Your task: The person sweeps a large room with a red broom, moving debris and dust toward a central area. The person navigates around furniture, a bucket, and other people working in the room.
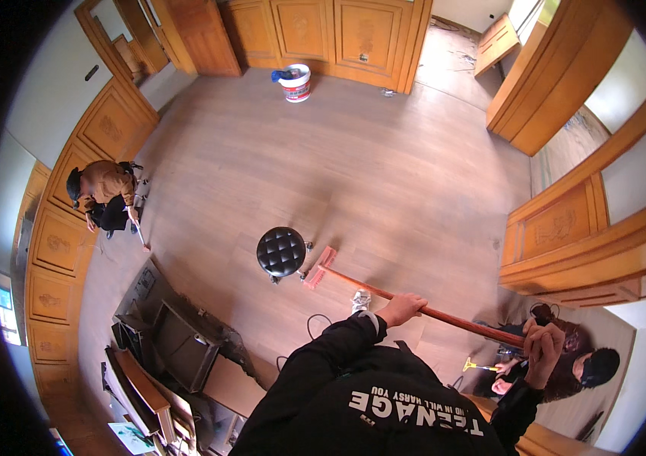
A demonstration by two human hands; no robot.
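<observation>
The right hand (543, 346) has its fingers curled round the push broom (463, 322) near the top of its handle. The left hand (403, 308) wraps its fingers round the handle lower down. Farther out, the broom's pink head (318, 273) is on the floor, just beside the round black stool (281, 251). To sweep well, I think, keep the head flat and don't bump the stool. Far off, a white bucket (297, 88) stands by the wooden panels (302, 30).

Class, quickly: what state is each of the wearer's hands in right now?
Left hand: closed around the long brown handle.
Right hand: closed around the same handle.
</observation>
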